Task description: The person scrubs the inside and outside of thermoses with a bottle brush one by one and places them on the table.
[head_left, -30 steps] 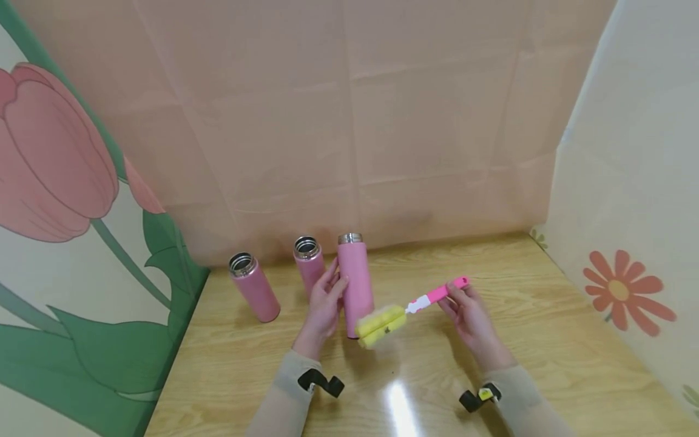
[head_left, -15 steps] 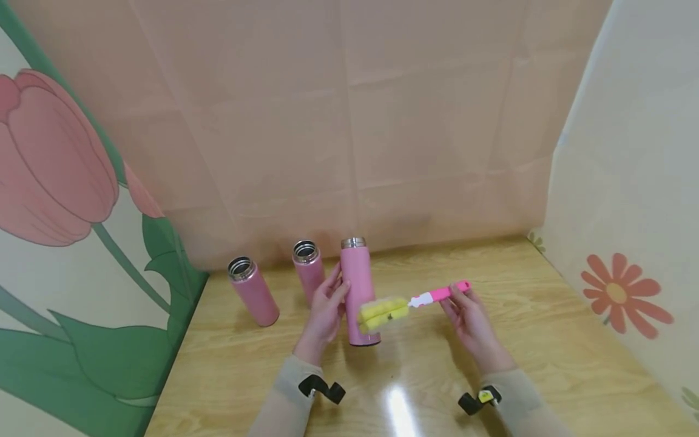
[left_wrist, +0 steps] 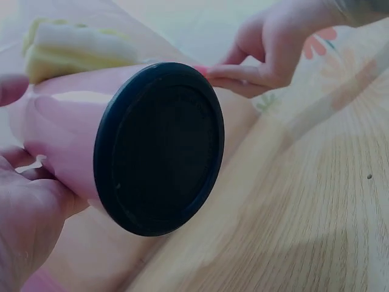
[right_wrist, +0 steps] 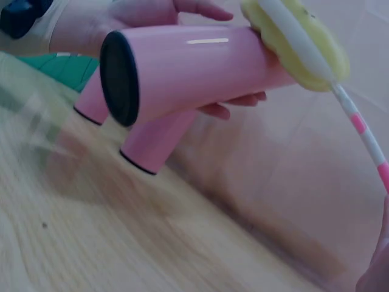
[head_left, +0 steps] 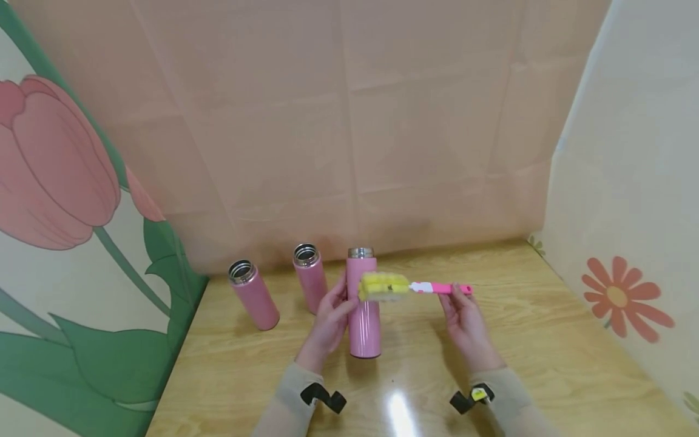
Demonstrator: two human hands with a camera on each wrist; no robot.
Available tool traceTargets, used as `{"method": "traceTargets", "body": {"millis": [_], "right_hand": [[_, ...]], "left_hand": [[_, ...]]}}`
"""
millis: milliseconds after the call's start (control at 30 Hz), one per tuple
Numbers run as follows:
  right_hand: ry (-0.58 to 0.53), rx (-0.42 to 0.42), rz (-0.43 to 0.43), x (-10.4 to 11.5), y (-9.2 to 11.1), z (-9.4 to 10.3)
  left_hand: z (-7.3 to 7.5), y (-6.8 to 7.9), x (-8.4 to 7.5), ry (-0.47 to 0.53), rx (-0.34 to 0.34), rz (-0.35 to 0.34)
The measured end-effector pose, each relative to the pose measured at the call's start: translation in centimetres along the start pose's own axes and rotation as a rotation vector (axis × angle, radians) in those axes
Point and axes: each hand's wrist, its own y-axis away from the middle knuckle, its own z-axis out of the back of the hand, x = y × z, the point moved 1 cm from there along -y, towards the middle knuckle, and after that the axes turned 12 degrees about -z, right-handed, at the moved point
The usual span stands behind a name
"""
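Observation:
In the head view my left hand [head_left: 330, 315] grips a pink bottle [head_left: 364, 334] with a bare steel neck, held off the table. Its dark round base [left_wrist: 161, 152] faces the camera in the left wrist view. My right hand [head_left: 464, 321] pinches the pink handle end of a bottle brush [head_left: 445, 288]. The brush's yellow and white sponge head [head_left: 384, 285] lies across the upper side of the bottle, outside it. Whether the sponge touches the wall or hovers close is hard to tell. The bottle's mouth is hidden from both wrist views.
Two more pink bottles stand lidless on the wooden table [head_left: 218, 376], one at the left [head_left: 255, 300] and one just behind my left hand [head_left: 312, 282]. A pinkish backdrop [head_left: 437, 152] closes off the rear, and flowered panels stand at both sides.
The sponge head has swung up along the bottle from near its base to its upper part, and the handle has levelled. My left hand has shifted the bottle slightly right and nearer.

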Motion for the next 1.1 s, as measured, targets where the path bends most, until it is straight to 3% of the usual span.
{"method": "traceTargets", "body": {"millis": [233,667,1100], "right_hand": [[-0.084,-0.064,-0.001,0.0,-0.1,-1.1],[-0.044,-0.082,0.036,-0.4,-0.1,-2.3],[-0.071,-0.099,0.035,-0.2,0.1,-2.7]], "left_hand": [[-0.1,-0.1,0.1,-0.096,-0.008,-0.009],[0.2,-0.3,0.0,-0.236,-0.087,0.024],[0.4,-0.1,-0.1,-0.248,-0.109,0.039]]}}
